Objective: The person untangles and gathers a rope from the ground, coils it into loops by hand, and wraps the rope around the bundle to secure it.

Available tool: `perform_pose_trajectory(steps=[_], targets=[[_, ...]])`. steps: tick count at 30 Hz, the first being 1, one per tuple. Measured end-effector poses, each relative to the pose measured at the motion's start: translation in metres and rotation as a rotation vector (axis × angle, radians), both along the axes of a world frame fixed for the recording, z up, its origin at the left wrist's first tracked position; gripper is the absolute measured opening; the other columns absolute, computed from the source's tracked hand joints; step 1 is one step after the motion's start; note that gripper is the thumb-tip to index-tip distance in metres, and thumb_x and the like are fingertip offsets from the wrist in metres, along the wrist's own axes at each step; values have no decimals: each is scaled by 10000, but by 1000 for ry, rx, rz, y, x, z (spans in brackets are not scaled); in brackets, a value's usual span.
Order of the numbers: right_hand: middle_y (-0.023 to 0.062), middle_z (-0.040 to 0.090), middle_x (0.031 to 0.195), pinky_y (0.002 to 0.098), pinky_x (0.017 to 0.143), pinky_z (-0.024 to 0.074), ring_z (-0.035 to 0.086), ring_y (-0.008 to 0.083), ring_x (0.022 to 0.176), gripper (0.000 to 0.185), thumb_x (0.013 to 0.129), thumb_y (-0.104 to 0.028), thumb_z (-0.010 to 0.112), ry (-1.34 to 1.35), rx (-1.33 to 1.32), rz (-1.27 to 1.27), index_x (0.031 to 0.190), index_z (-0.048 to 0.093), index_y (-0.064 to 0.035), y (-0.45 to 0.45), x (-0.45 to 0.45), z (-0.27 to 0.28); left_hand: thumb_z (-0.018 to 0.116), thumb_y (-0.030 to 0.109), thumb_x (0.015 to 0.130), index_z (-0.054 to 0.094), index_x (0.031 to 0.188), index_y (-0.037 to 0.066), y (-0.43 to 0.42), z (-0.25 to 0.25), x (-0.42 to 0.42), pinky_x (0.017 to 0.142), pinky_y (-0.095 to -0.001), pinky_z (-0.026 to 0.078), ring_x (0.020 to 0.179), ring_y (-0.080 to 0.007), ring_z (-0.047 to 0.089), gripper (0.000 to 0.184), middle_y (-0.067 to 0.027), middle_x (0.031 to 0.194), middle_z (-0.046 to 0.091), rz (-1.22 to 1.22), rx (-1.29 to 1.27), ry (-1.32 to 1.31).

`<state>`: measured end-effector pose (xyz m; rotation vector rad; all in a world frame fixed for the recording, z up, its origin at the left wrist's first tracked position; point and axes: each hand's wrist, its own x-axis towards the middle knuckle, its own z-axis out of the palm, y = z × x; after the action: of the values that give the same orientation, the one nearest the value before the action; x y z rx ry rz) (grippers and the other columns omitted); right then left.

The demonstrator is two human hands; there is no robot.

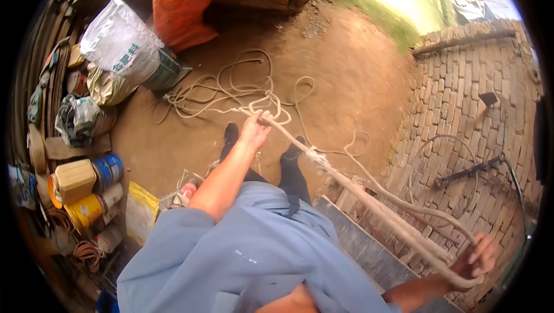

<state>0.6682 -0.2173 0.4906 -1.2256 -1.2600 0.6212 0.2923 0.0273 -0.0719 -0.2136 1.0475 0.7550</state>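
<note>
A long pale rope [369, 200] stretches across my body from one hand to the other, with a lumpy knot or wrapped joint partway along it. My left hand [255, 132] is closed around the rope near a cluster of loops in front of my feet. Far out to the right, my right hand [479, 255] has its fingers curled on the rope, which bends back there in a loop so that two strands run beside each other. More of the rope lies in loose coils on the dirt floor beyond my left hand.
A white woven sack [118, 39] and an orange sack [182, 10] stand at the upper left. Tubs, a yellow bucket [85, 210] and bags line the left side. To the right is a brick surface [444, 111] with a dark metal tool on it. A dark board [369, 249] lies beside me.
</note>
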Motion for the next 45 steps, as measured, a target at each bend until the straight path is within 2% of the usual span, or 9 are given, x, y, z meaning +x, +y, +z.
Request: perform_pose_trajectory(steps=[3, 6, 8, 10, 21, 36, 40, 42, 45], targets=[[67, 534, 1091, 397, 1062, 340, 504, 207, 1063, 199, 975, -284, 666, 256, -145, 18, 996, 644, -87, -29, 59, 14, 595, 242, 1013, 615, 1147, 111, 8, -3, -13, 1036, -475, 462, 1112, -265, 637, 189, -87, 1154, 692, 75, 59, 37], [174, 589, 1344, 394, 1075, 393, 564, 279, 1231, 506, 1016, -369, 605, 52, -380, -656, 1348, 589, 13, -76, 156, -41, 569, 239, 1027, 619, 1086, 89, 19, 44, -12, 939, -438, 519, 963, -245, 680, 169, -62, 990, 707, 86, 209, 16], [150, 616, 1308, 413, 1077, 412, 572, 288, 1228, 460, 1019, -318, 604, -610, -751, -1090, 1352, 599, 0, -17, 125, -96, 551, 242, 1034, 625, 1051, 68, 20, 83, -10, 901, -395, 536, 930, -223, 682, 190, -66, 968, 700, -107, 402, 22], [136, 630, 1293, 417, 1049, 444, 584, 273, 1213, 401, 1010, -248, 612, -1005, -708, -811, 1344, 617, -25, 10, 110, -145, 541, 242, 1038, 626, 1039, 57, 15, 119, -2, 883, -380, 543, 904, -211, 681, 204, -67, 949, 694, -177, 417, 41], [207, 630, 1146, 407, 893, 517, 647, 363, 1048, 286, 930, -99, 642, -256, -686, 335, 1209, 646, -39, 182, -192, -325, 572, 228, 1026, 608, 1124, 56, -43, 202, 18, 742, -267, 522, 804, -97, 625, 201, -22, 956, 657, -407, 570, -57], [104, 618, 827, 244, 550, 422, 522, 127, 692, 219, 911, -201, 622, -242, -185, 195, 913, 721, -6, 172, -103, -102, 504, 170, 1045, 553, 1169, 43, 16, 65, -69, 770, -386, 576, 879, -227, 678, 184, -114, 1008, 662, -46, 255, 197], [32, 556, 942, 284, 810, 453, 488, 95, 771, 259, 1057, -271, 532, 302, -116, 268, 939, 648, -72, 125, -14, -34, 518, 148, 1020, 547, 1172, 49, 37, 29, -81, 752, -397, 568, 852, -233, 659, 184, -113, 966, 650, 201, 201, 148], [60, 636, 1028, 258, 692, 475, 558, 153, 820, 352, 1057, -280, 538, 231, -111, -45, 1270, 624, -13, 107, 33, -33, 522, 129, 1001, 536, 1176, 55, 40, 34, -77, 714, -390, 565, 812, -232, 645, 191, -107, 940, 638, 264, 156, 191], [136, 641, 1262, 328, 980, 462, 588, 210, 1100, 379, 1035, -195, 582, -340, -438, -615, 1346, 580, 23, 117, 62, -83, 528, 101, 980, 555, 1119, 16, 34, 59, -59, 630, -395, 603, 783, -223, 654, 165, -92, 904, 626, 109, 338, 263]])
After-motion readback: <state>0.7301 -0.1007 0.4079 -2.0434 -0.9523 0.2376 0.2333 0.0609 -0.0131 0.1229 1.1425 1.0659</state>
